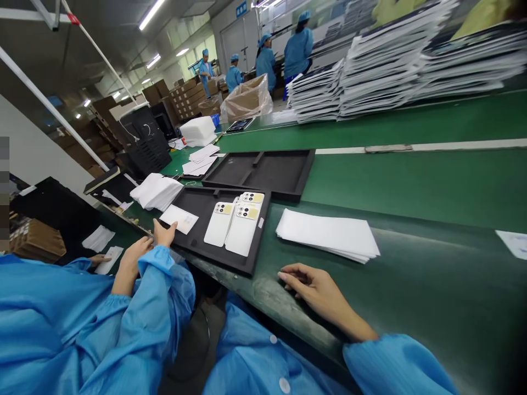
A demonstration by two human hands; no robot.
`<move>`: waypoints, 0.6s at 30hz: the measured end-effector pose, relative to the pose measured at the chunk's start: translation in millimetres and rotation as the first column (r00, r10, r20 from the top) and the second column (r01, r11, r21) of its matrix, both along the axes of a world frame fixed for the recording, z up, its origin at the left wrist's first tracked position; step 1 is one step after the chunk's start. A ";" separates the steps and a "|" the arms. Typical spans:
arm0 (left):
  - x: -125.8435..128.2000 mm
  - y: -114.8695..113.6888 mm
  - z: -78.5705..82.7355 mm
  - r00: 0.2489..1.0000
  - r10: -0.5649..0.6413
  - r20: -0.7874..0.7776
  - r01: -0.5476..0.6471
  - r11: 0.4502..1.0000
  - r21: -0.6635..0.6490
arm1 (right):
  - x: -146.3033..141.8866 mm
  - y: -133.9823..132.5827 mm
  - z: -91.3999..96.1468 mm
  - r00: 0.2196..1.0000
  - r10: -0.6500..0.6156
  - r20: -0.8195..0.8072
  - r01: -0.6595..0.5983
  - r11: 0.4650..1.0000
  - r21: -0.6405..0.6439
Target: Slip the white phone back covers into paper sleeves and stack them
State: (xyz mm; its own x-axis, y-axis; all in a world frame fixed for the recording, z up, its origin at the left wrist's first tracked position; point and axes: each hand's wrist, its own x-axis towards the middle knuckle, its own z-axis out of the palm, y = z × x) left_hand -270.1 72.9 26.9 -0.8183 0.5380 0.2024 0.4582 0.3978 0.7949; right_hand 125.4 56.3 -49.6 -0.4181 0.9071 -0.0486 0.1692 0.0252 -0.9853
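Note:
My right hand [315,291] rests palm down on the near edge of the green bench, fingers loosely apart, holding nothing. Just beyond it lies a stack of white sheets [329,235]. My left hand [164,233] touches the near left rim of a black tray [214,255], beside a white card [179,218] lying in the tray. Three white phone back covers [236,222] with camera cut-outs lie in the same tray. A second, empty black tray [263,173] sits behind it.
A co-worker's forearm [128,267] and hand [99,258] lie close at my left. White sheets [156,191] are piled left of the trays. Tall stacks of flat packs [391,66] line the far side. Several people in blue stand near cardboard boxes [247,99].

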 end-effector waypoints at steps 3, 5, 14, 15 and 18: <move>13.4 -6.0 -5.6 0.986 -0.074 -0.151 0.062 0.995 -0.083 | -1.7 0.0 -1.1 1.000 -0.007 -0.004 0.007 1.000 0.004; 28.4 -3.3 -8.3 0.964 -0.170 -0.204 0.146 0.981 -0.127 | -2.9 0.0 -0.1 1.000 -0.012 -0.012 0.012 1.000 0.009; 113.8 36.7 -15.5 0.821 -0.491 -0.291 0.362 0.842 -0.400 | -3.7 0.2 1.2 1.000 -0.025 0.005 0.025 0.999 0.023; 118.5 40.0 -14.3 0.828 -0.482 -0.288 0.339 0.838 -0.428 | -3.9 0.5 0.8 1.000 -0.026 0.006 0.026 0.999 0.027; 123.9 46.4 -10.3 0.842 -0.468 -0.269 0.292 0.813 -0.503 | -4.8 1.5 0.5 1.000 -0.018 0.012 0.018 0.999 0.045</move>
State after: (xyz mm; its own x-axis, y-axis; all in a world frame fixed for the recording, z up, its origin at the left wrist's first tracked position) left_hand -146.1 119.3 16.6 -0.4396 0.8907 0.1157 0.8629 0.3831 0.3295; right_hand 120.7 57.9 -49.1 -0.4011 0.9159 -0.0128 0.1819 0.0660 -0.9811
